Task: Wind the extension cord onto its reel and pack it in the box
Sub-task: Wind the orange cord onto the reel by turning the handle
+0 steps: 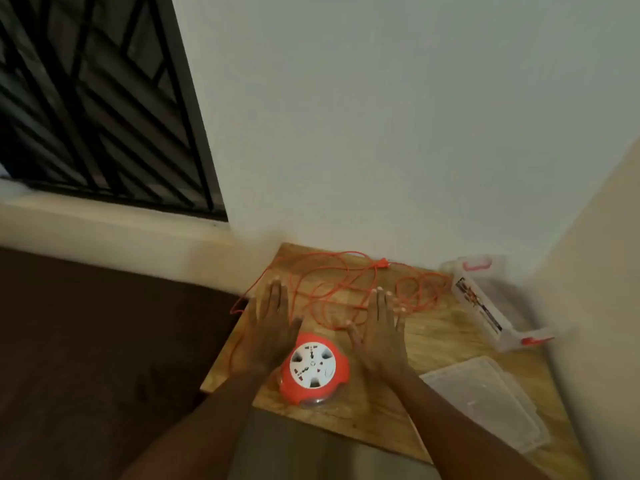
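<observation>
Reel (pixel 314 367) between two flat hands, behind straight fingers (pixel 277 296).

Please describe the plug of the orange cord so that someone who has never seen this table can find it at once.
Look at the wooden table in the corner of the white walls. Along its far edge, close to the wall, loose orange cord lies in tangled loops. The plug is the small solid orange piece at the far end of those loops, thicker than the thin cord.
</observation>
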`<act>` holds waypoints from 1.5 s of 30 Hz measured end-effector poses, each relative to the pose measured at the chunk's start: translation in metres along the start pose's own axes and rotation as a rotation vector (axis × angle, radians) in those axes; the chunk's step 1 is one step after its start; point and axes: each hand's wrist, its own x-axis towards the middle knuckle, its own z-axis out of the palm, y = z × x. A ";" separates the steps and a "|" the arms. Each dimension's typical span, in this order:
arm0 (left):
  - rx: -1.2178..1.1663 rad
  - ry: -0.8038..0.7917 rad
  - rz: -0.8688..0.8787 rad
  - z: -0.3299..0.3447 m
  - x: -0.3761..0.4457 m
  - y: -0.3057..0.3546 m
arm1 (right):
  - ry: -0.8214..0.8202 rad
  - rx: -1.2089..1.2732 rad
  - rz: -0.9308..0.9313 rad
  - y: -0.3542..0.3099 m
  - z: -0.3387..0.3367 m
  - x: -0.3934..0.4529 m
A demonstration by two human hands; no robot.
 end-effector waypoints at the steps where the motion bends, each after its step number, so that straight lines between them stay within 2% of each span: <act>1: 0.012 -0.016 -0.009 0.005 -0.003 -0.001 | -0.035 -0.001 0.014 -0.003 0.005 -0.004; 6: -0.052 -0.097 0.029 0.033 -0.017 -0.004 | -0.186 -0.006 0.042 -0.014 0.027 -0.024; 9: -0.142 -0.159 0.090 0.047 -0.027 -0.004 | -0.298 0.082 0.060 -0.018 0.037 -0.033; 13: -0.285 -0.256 0.077 0.059 -0.041 -0.005 | -0.416 0.210 0.097 -0.027 0.047 -0.047; 19: -0.353 -0.180 -0.150 0.064 -0.043 -0.002 | -0.449 0.372 0.181 -0.036 0.053 -0.049; 24: -0.561 -0.205 -0.348 0.068 -0.035 -0.002 | -0.471 0.377 0.223 -0.042 0.052 -0.045; 27: -0.831 -0.195 -0.450 0.065 -0.023 0.000 | -0.449 0.363 0.233 -0.040 0.048 -0.044; 31: -1.151 -0.233 -0.488 0.052 -0.004 0.006 | -0.374 0.397 0.223 -0.032 0.026 -0.037; 40: -1.458 -0.302 -0.335 0.011 0.063 0.048 | -0.040 0.416 0.119 -0.015 -0.050 0.008; 45: -1.550 -0.345 -0.240 -0.001 0.095 0.071 | 0.007 0.309 0.030 0.009 -0.077 0.039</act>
